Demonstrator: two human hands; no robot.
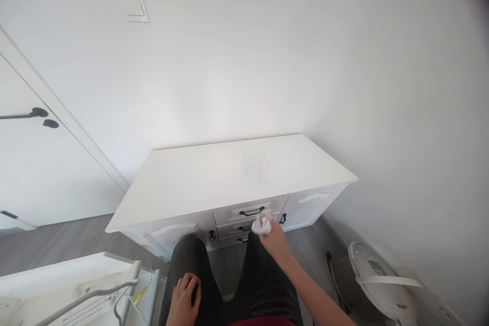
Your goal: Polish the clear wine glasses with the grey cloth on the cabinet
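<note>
My right hand [272,238] is closed round a crumpled white cloth or tissue [262,224], held just in front of the cabinet's drawers and above my right knee. On my left thigh rests my left hand [185,299], its fingers laid over the dark trousers, thumb apart, with nothing in it. Before me stands a low white cabinet [198,178] against the wall. Several faint ring marks [263,163] and greyish smudges show on its top, right of the middle. Black handles [252,212] sit on the drawers and doors.
At the lower right a rice cooker [376,275] with a raised carrying handle stands near the wall. A white shelf or rack [87,285] with cables is at the lower left. Further left is a white door [34,163] with a black handle.
</note>
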